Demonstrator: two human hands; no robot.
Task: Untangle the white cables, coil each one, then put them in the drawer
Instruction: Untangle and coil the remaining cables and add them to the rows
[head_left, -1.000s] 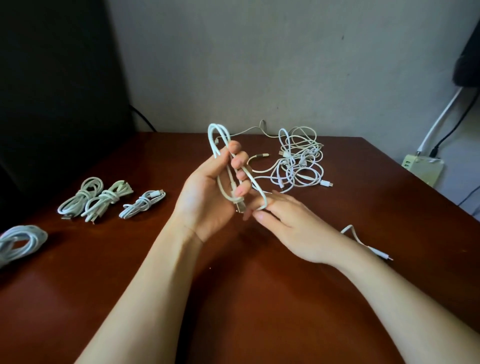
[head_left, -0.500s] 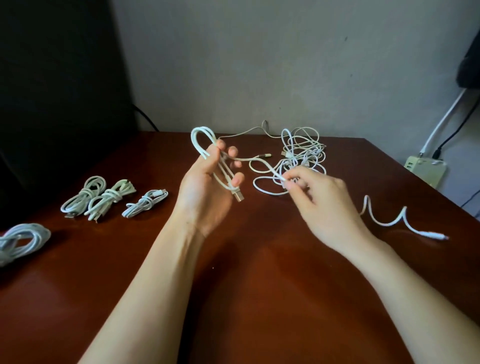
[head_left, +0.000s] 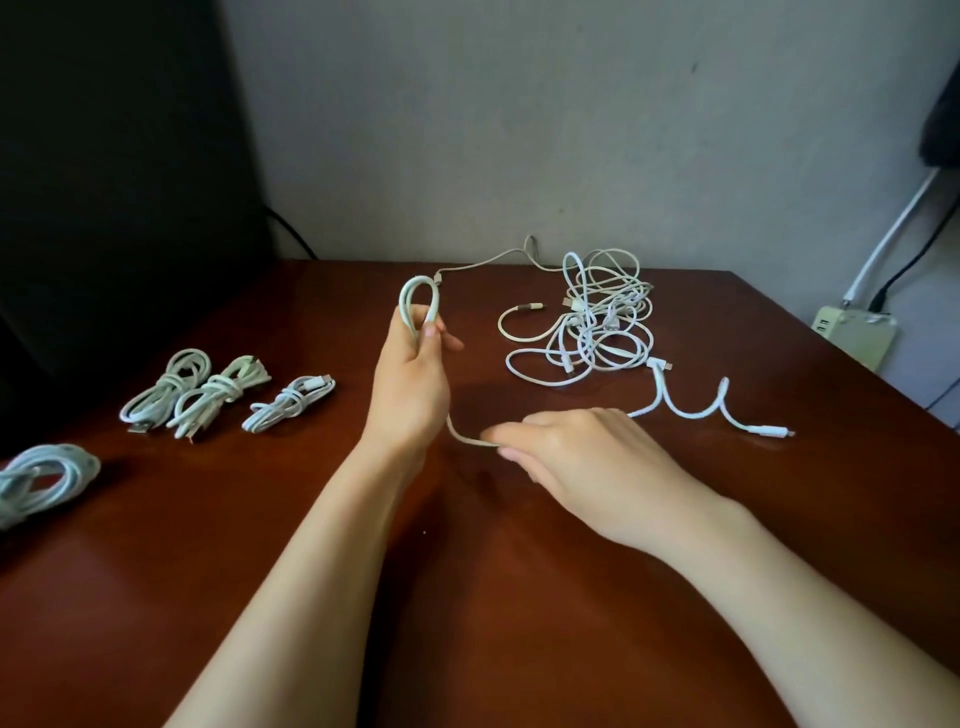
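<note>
The left hand (head_left: 410, 384) is raised above the dark red-brown wooden bench (head_left: 467, 597), its fingers (head_left: 430, 332) pressed together around a thin white cable (head_left: 418, 306) folded into loops; the top of the loops stands up above the fingertips. From under that hand the same cable runs down and to the right into the right hand (head_left: 587, 457), whose fingers (head_left: 506, 434) pinch it low over the bench, just below and right of the left fingers. Past the right hand the cable lies on the bench in a wavy line, ending in a white plug well to the right of the fingers.

Beyond both hands, toward the grey wall (head_left: 519, 130), lies a tangled heap of white cables (head_left: 597, 322), apart from the fingers. To the left of the left fingers, three small coiled white cable bundles (head_left: 223, 395) lie side by side on the bench, and a larger coiled white bundle (head_left: 41, 475) lies further left at the picture's edge.

Far to the right of the fingers, off the bench's edge, a pale green power strip (head_left: 857, 332) has a white and a black lead rising from it.
</note>
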